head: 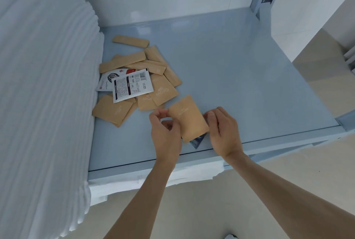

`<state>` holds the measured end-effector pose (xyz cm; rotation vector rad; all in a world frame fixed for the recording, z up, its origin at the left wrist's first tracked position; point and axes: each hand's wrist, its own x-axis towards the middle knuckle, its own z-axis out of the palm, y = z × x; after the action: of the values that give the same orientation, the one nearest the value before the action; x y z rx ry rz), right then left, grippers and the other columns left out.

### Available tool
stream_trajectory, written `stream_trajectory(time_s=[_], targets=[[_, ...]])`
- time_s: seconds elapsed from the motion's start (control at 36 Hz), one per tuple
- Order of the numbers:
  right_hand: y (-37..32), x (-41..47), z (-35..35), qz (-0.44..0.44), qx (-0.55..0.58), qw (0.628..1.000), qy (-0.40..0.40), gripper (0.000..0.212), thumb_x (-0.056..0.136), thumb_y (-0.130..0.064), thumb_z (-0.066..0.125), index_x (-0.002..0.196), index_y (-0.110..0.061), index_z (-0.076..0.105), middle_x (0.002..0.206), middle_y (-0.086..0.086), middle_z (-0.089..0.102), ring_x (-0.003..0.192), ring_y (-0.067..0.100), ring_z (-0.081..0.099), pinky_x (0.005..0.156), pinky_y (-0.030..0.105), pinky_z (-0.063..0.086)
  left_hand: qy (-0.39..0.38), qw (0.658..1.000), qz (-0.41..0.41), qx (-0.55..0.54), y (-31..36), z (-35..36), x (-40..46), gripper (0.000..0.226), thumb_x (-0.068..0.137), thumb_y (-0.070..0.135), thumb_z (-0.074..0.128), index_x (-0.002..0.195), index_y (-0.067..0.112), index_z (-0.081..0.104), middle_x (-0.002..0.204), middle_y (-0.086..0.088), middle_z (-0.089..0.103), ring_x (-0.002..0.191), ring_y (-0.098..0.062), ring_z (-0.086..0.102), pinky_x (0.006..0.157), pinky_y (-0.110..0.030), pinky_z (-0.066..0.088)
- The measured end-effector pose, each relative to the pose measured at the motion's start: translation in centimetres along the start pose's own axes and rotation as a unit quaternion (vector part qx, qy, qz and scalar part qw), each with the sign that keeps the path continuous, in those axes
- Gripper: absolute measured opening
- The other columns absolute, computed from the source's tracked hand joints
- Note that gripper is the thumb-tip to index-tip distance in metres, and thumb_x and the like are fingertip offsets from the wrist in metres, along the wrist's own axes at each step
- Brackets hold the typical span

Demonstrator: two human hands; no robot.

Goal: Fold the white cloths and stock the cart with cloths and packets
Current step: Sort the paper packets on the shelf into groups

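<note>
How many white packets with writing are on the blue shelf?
2. One printed white packet lies on top of the tan pile; another white packet is tucked partly under it, beside the folded cloths. More may be hidden.

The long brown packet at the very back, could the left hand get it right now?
Probably not yet. The left hand is busy pinching a tan packet. The way to the long brown packet looks open, though.
</note>
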<state>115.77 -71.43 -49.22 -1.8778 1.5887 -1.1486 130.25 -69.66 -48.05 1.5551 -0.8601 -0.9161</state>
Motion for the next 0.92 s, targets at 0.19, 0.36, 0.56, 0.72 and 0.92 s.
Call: stream_trajectory(time_s=[0.19,0.36,0.56,0.72,0.92], targets=[[0.7,0.0,0.5,0.006,-0.038,0.999,-0.015,0.030,0.099,-0.028,0.055,0.070,-0.023,0.048,0.066,-0.012,0.044,0.056,0.008,0.044,0.055,0.012,0.032,0.002,0.999,0.032,-0.012,-0.8,0.0,-0.5,0.029,0.091,0.004,0.068,0.098,0.026,0.051,0.084,0.018,0.068,0.071,-0.002,0.064,0.066,-0.019,0.054],[0.8,0.5,-0.2,0.114,0.062,0.986,0.108,0.031,0.102,-0.030,0.045,0.072,-0.021,0.043,0.058,-0.012,0.043,0.053,0.001,0.043,0.050,0.013,0.032,-0.106,0.963,0.227,0.100,-0.8,0.2,-1.7,0.027,0.078,0.007,0.063,0.101,0.017,0.053,0.114,0.002,0.063,0.108,-0.015,0.059,0.095,-0.028,0.048],[1.5,1.2,-1.4,0.194,0.035,0.965,0.171,0.033,0.102,-0.021,0.047,0.070,-0.016,0.042,0.073,0.000,0.048,0.064,0.007,0.044,0.060,0.020,0.029,-0.171,0.871,0.339,0.311,-2.0,0.7,-1.3,0.043,0.079,0.023,0.069,0.121,0.014,0.064,0.131,0.004,0.061,0.124,-0.014,0.046,0.111,-0.040,0.031],[3.5,0.4,-5.2,0.171,-0.151,0.968,0.102,0.027,0.097,-0.018,0.052,0.075,-0.003,0.054,0.087,0.010,0.049,0.090,0.029,0.044,0.077,0.035,0.036,-0.142,0.862,0.336,0.351,-2.5,1.2,-1.2,0.033,0.090,0.024,0.073,0.119,0.011,0.068,0.128,0.002,0.064,0.117,-0.022,0.052,0.108,-0.035,0.031],[4.7,-1.0,-7.1,0.150,-0.258,0.950,0.094,0.020,0.082,-0.021,0.068,0.086,-0.004,0.059,0.095,0.012,0.051,0.090,0.032,0.047,0.079,0.044,0.044,-0.098,0.858,0.356,0.357,-2.9,1.4,-1.3,0.029,0.090,0.033,0.068,0.110,0.012,0.070,0.118,0.001,0.065,0.108,-0.021,0.046,0.094,-0.038,0.037]])
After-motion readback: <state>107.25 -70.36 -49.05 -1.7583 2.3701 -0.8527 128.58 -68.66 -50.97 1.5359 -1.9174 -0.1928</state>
